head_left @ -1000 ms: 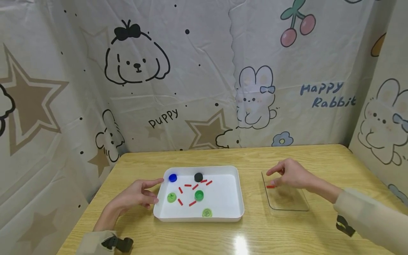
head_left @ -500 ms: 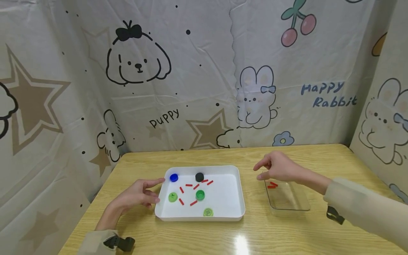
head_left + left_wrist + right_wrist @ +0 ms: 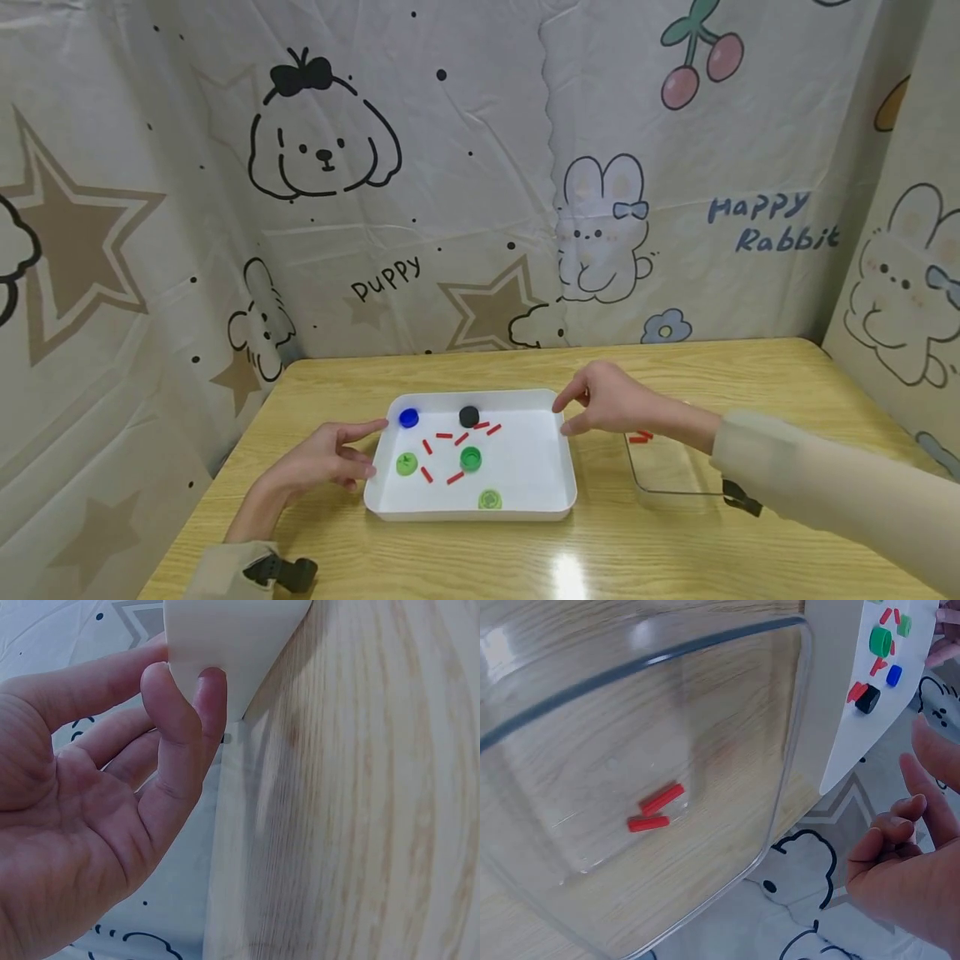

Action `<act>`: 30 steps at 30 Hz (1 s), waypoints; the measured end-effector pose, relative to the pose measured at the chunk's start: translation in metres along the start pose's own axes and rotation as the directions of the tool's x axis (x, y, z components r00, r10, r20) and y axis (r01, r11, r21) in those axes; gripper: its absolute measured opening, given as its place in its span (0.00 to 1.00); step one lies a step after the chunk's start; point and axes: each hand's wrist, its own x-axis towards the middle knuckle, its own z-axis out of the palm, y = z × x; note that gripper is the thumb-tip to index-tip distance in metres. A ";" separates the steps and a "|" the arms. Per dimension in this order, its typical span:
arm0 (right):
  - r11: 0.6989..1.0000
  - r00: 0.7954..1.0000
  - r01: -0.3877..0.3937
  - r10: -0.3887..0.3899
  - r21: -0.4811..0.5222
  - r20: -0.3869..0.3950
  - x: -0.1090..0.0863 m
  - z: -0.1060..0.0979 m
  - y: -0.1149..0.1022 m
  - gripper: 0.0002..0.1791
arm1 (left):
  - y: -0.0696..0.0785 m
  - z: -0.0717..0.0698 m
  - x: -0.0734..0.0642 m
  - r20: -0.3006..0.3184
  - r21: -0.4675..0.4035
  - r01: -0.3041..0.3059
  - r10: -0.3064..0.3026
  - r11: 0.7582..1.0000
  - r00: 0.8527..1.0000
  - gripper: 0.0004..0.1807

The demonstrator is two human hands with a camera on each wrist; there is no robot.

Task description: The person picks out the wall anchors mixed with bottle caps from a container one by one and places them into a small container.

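A white tray [image 3: 528, 467] holds several short red sticks [image 3: 454, 477] and bottle caps: a blue one [image 3: 408, 417], a black one [image 3: 468, 417], a green one [image 3: 471, 458] and two light green ones. My left hand [image 3: 322, 458] touches the tray's left side with its fingertips; in the left wrist view its loosely bent fingers [image 3: 172, 727] meet the outer wall [image 3: 232, 645]. Over the tray's right rim is my right hand [image 3: 618, 400], thumb and forefinger apart with nothing between them. Two red sticks [image 3: 656, 810] lie in the clear box [image 3: 780, 787].
The clear box stands right of the tray, partly under my right forearm in the head view. Both rest on a wooden table [image 3: 465, 558]. A printed curtain [image 3: 480, 167] hangs behind and at both sides.
My right hand has moved left from over the clear box to the tray's right rim. It has let go of a red stick into the box. The left hand stays at the tray.
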 end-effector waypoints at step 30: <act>0.989 0.989 0.119 -0.110 -0.086 0.098 0.047 0.048 -0.016 0.11 | 0.000 0.000 0.000 0.005 0.004 0.002 -0.002 1.000 1.000 0.45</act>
